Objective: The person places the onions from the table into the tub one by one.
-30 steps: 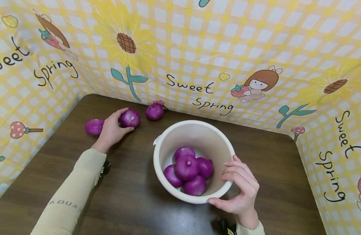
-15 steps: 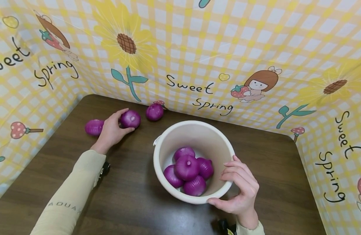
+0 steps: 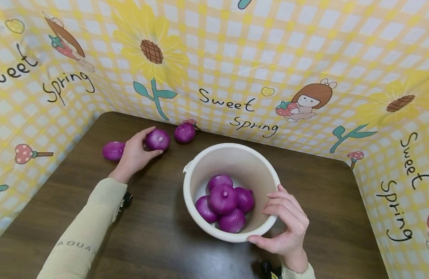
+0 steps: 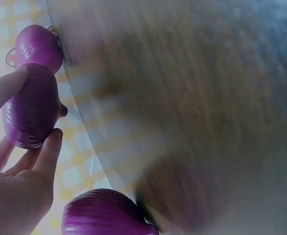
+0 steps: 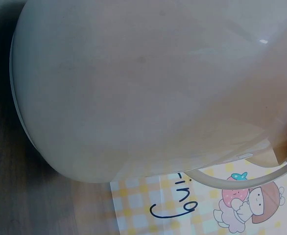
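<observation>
My left hand [image 3: 135, 155] holds a purple onion [image 3: 158, 140] between thumb and fingers at the back left of the table. In the left wrist view the grip on that onion [image 4: 33, 107] shows from the side, thumb on one face and fingertips on the other. A second onion [image 3: 112, 150] lies just left of the hand, and a third onion [image 3: 185, 133] sits to its right by the back wall. With my right hand [image 3: 288, 221] I grip the rim of a cream bucket [image 3: 260, 162]. Several onions [image 3: 223, 199] are piled inside the bucket.
The bucket stands on a dark wooden table [image 3: 148, 232]. A yellow checked cloth [image 3: 214, 58] with printed flowers and lettering walls the back and both sides. The bucket's handle [image 5: 241, 183] hangs at its side in the right wrist view.
The onion in my left hand has shifted slightly right, the hand moving with it. My right hand stays on the bucket rim, and the bucket keeps its place.
</observation>
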Action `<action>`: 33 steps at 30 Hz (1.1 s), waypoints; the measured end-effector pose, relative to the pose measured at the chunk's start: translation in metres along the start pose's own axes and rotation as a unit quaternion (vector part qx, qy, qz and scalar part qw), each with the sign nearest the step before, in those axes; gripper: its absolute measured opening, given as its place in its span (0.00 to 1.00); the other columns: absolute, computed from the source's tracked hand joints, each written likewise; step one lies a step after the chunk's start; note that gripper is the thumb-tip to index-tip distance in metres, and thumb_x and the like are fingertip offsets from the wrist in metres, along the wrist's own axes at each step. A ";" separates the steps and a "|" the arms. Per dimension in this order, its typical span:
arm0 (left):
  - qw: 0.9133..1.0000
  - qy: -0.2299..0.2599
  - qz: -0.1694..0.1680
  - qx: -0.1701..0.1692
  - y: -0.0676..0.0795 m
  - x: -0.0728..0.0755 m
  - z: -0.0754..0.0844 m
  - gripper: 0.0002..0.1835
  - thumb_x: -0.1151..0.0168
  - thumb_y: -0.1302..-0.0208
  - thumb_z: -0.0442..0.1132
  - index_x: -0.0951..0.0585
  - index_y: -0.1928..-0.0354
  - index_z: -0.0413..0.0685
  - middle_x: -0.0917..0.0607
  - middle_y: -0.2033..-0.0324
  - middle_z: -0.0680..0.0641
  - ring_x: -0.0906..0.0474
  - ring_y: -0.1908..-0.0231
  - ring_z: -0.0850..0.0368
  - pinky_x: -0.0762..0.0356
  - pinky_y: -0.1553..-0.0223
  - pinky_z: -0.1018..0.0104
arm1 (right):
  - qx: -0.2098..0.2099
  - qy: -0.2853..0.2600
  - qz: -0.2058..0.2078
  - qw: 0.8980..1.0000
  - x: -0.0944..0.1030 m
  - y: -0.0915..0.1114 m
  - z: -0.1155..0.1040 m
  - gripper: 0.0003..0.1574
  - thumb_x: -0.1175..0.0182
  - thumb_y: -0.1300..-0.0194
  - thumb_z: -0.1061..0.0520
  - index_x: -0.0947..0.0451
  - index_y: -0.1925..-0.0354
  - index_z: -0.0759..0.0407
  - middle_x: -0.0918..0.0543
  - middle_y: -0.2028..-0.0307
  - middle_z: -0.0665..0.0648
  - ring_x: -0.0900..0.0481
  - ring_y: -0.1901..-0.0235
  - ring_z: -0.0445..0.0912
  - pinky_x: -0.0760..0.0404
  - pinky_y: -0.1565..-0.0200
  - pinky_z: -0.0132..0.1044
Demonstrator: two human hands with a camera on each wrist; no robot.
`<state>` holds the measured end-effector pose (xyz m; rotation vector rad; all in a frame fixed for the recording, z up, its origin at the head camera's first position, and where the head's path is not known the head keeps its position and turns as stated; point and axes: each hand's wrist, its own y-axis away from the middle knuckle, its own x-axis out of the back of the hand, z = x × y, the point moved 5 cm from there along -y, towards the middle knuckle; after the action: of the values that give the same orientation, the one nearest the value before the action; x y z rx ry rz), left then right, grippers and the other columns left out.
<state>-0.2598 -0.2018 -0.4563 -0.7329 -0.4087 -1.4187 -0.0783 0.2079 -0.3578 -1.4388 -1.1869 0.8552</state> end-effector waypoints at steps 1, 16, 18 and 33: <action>1.000 0.000 0.000 -0.001 0.000 0.000 0.001 0.42 0.22 0.43 0.35 0.30 0.28 0.42 0.27 0.34 0.33 0.27 0.39 0.37 0.27 0.40 0.41 | 0.000 0.000 0.000 1.000 0.000 0.000 0.000 0.39 0.20 0.54 0.34 0.24 0.83 0.66 0.21 0.79 0.60 0.21 0.69 0.59 0.23 0.40 0.51; 1.000 -0.003 0.008 -0.016 0.003 0.000 0.006 0.42 0.21 0.45 0.34 0.29 0.28 0.41 0.27 0.34 0.33 0.26 0.41 0.38 0.26 0.42 0.42 | -0.004 -0.001 0.000 1.000 0.000 0.001 -0.001 0.38 0.20 0.54 0.34 0.23 0.82 0.66 0.21 0.79 0.60 0.21 0.70 0.59 0.23 0.41 0.51; 1.000 -0.003 0.010 -0.015 0.004 0.000 0.007 0.42 0.21 0.45 0.34 0.29 0.29 0.41 0.27 0.35 0.33 0.26 0.42 0.38 0.26 0.42 0.43 | -0.003 -0.001 0.000 1.000 0.000 0.001 -0.001 0.38 0.20 0.54 0.34 0.23 0.83 0.66 0.21 0.79 0.60 0.21 0.70 0.59 0.23 0.41 0.50; 1.000 0.006 0.015 -0.022 0.006 0.003 0.013 0.41 0.20 0.45 0.34 0.28 0.29 0.43 0.25 0.35 0.35 0.25 0.42 0.38 0.25 0.42 0.43 | -0.005 -0.005 0.003 1.000 0.000 0.001 0.001 0.39 0.20 0.54 0.34 0.24 0.83 0.66 0.21 0.79 0.60 0.21 0.69 0.59 0.23 0.40 0.51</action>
<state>-0.2515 -0.1954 -0.4467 -0.7624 -0.3566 -1.4078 -0.0788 0.2077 -0.3586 -1.4480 -1.1960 0.8625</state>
